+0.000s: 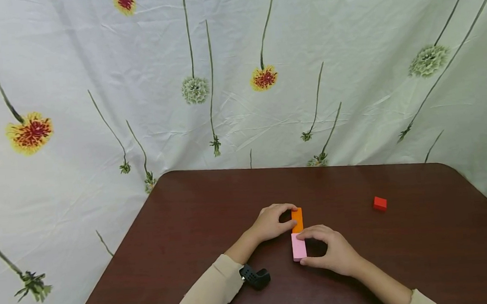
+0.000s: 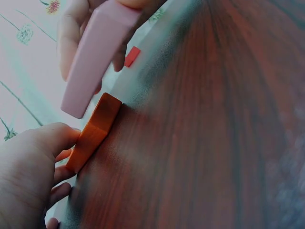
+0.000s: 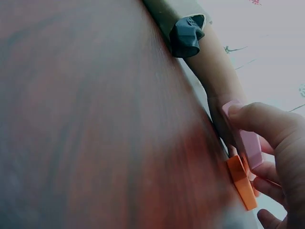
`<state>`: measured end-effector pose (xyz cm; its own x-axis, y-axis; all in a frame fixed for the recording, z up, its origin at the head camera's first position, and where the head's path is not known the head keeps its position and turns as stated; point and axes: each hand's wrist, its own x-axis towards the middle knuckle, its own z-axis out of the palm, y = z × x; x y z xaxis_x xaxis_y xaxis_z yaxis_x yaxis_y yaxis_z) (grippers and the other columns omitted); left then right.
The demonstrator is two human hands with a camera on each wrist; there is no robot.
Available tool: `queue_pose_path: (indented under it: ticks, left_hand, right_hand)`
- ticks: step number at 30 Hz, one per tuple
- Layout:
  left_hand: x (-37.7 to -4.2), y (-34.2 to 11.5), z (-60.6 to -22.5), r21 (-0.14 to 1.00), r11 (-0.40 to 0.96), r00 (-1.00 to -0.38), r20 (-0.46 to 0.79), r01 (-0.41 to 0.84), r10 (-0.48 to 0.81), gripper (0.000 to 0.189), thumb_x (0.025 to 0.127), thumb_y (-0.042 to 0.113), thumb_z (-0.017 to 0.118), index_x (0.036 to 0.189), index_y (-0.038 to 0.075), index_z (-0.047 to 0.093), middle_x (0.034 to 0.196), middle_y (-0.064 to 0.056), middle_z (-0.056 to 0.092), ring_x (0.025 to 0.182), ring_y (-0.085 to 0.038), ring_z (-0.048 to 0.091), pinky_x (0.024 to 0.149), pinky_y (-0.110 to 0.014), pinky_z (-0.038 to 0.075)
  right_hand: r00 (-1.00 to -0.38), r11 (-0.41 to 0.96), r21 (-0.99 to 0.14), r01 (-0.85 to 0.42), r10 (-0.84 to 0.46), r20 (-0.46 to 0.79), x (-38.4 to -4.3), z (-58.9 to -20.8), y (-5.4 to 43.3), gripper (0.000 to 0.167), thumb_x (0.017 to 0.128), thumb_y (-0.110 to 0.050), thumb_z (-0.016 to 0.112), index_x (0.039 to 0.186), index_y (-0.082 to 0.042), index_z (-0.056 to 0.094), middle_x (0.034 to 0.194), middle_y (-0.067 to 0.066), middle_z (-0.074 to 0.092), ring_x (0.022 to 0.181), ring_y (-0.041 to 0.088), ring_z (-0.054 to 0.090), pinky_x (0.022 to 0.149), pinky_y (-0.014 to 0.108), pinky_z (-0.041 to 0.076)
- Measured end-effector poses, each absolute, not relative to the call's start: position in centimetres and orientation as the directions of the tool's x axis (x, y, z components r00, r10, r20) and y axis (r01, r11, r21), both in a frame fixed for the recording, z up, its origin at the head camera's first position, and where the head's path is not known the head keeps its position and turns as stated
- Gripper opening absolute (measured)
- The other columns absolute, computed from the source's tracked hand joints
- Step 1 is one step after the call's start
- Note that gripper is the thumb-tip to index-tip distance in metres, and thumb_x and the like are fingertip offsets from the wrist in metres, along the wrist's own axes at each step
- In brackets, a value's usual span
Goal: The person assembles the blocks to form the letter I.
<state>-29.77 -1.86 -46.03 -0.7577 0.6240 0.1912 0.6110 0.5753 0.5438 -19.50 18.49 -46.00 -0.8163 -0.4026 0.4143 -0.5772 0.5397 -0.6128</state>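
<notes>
An orange block (image 1: 297, 220) lies on the dark table, and my left hand (image 1: 271, 222) holds it from the left with thumb and fingers at its side. My right hand (image 1: 335, 250) pinches a pink block (image 1: 299, 247) by its ends between thumb and fingers. In the left wrist view the pink block (image 2: 97, 57) is raised above the table, higher than the orange block (image 2: 95, 131). From the head the pink block appears just in front of the orange one, their ends overlapping. The right wrist view shows the pink block (image 3: 244, 136) above the orange block (image 3: 241, 182).
A small red block (image 1: 380, 203) lies apart on the right side of the brown table (image 1: 212, 192). Behind the table hangs a pale flowered cloth (image 1: 226, 43). A black strap (image 1: 255, 277) sits on the left wrist.
</notes>
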Motion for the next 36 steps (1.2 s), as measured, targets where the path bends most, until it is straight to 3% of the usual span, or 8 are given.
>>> queue_pose_path:
  ticks: [7, 19, 36]
  left_hand:
    - [-29.80, -1.87, -46.16, 0.555, 0.576, -0.763, 0.183, 0.601, 0.620, 0.039, 0.095, 0.032, 0.061, 0.132, 0.018, 0.059, 0.134, 0.001, 0.058, 0.127, -0.023, 0.048, 0.107, -0.052, 0.028]
    - [-29.84, -1.89, -46.07, 0.537, 0.576, -0.756, 0.197, 0.616, 0.624, 0.037, 0.095, 0.032, 0.061, 0.129, 0.019, 0.060, 0.133, 0.001, 0.059, 0.125, -0.023, 0.049, 0.105, -0.052, 0.030]
    - [-29.89, -1.90, -46.10, 0.539, 0.588, -0.764, 0.179, 0.603, 0.620, 0.038, 0.095, 0.033, 0.061, 0.130, 0.019, 0.060, 0.135, 0.000, 0.058, 0.126, -0.022, 0.048, 0.106, -0.051, 0.029]
  right_hand:
    - [-0.819, 0.546, -0.611, -0.573, -0.401, 0.410, -19.25, -46.12, 18.35, 0.050, 0.071, -0.038, 0.087, 0.116, -0.025, 0.070, 0.114, -0.018, 0.064, 0.111, 0.012, 0.055, 0.093, 0.041, 0.047]
    - [-0.772, 0.519, -0.571, -0.636, -0.435, 0.464, -18.97, -46.49, 18.42, 0.048, 0.071, -0.034, 0.088, 0.115, -0.023, 0.070, 0.113, -0.016, 0.065, 0.109, 0.012, 0.056, 0.092, 0.034, 0.047]
    - [-0.764, 0.548, -0.534, -0.644, -0.496, 0.413, -18.89, -46.69, 18.47, 0.045, 0.072, -0.031, 0.087, 0.111, -0.022, 0.067, 0.110, -0.017, 0.062, 0.105, 0.010, 0.055, 0.090, 0.038, 0.046]
